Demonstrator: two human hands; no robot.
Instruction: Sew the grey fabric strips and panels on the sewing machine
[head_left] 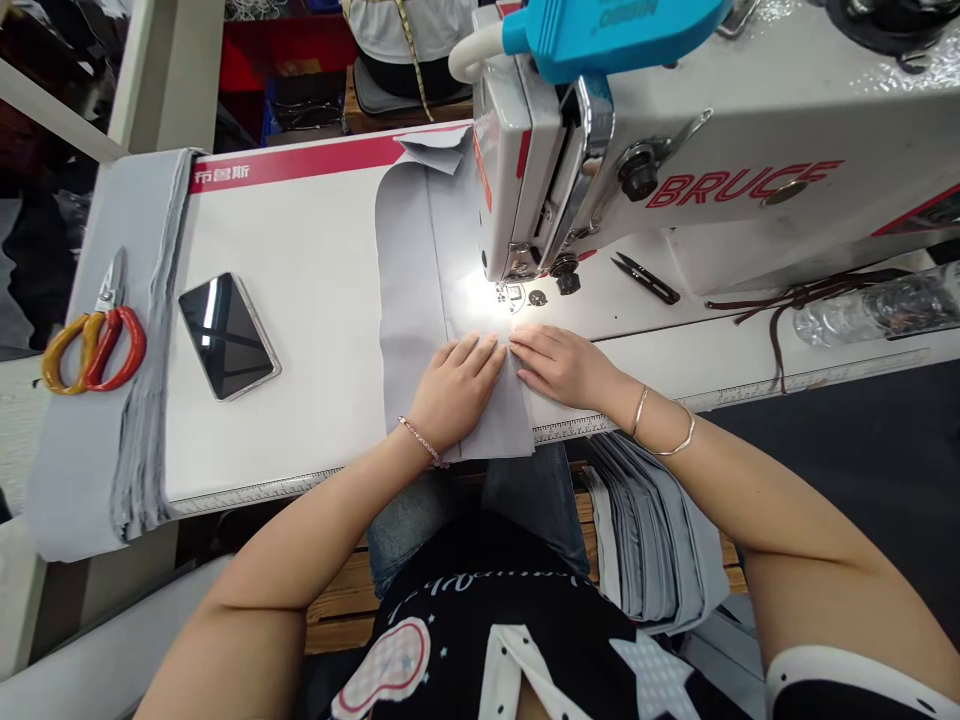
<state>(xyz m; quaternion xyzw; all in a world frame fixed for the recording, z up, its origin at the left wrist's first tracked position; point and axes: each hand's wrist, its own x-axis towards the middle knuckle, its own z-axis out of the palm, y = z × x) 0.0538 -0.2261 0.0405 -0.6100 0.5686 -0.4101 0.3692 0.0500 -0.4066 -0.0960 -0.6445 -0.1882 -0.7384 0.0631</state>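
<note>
In the head view, a grey cloth lies on the white table, running from the near edge towards twelve o'clock and passing under the foot of the sewing machine. A crease runs along its length, and its far end, at the red strip of the table, is turned over.

The left hand lies palm down on the near part of the cloth with the fingers stretched out flat and close together, pointing to one o'clock; it clasps nothing and only presses the cloth down. The right hand lies just beside it at three o'clock, also flat and clasping nothing, its fingers pointing to nine o'clock along the right edge of the cloth. The fingertips of the two hands nearly meet, just short of the foot, where the machine's lamp lights the cloth. The left wrist wears a beaded bracelet, and the right wrist wears two thin bangles.

At nine o'clock from the hands a phone lies face up, well apart from the cloth. Further towards nine o'clock, scissors with orange and yellow handles rest on a folded grey pile that hangs over the table's left end. At two o'clock from the hands, black snips lie by the machine base. A brown cord and a clear bottle lie at three o'clock. A stack of grey pieces sits below the table edge at five o'clock, beside the person's right knee.
</note>
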